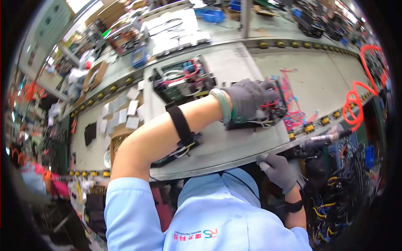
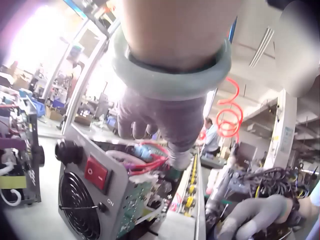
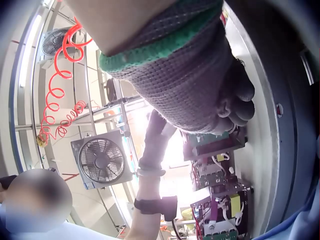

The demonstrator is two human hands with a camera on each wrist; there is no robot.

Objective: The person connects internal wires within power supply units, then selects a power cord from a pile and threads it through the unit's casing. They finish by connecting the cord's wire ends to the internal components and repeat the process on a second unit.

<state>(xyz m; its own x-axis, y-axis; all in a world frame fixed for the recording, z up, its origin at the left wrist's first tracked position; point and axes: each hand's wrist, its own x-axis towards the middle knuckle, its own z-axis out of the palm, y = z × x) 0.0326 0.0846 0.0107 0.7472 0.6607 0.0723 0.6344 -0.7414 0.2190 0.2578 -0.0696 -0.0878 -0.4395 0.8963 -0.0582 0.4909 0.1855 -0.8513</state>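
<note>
My gloved left hand (image 1: 249, 98) reaches over an uncased electrical unit (image 1: 255, 124) on the bench, fingers bent above its red wires and close to its end panel (image 1: 281, 95). I cannot tell whether they hold it. In the left wrist view the unit's other panel (image 2: 111, 187) shows a red rocker switch (image 2: 96, 173) and a black fan (image 2: 80, 207). My gloved right hand (image 1: 278, 171) is at the bench's front edge, fingers loosely curled, with nothing seen in them; the right wrist view shows this hand (image 3: 192, 85) beside the edge.
A second uncased unit (image 1: 184, 81) stands farther back, and another (image 1: 173, 157) lies partly under my left forearm. Red wires (image 1: 293, 104) bunch at the right. White blocks (image 1: 132, 108) lie at the left. A coiled red hose (image 1: 355, 106) hangs at the right, above black cables (image 1: 351, 188).
</note>
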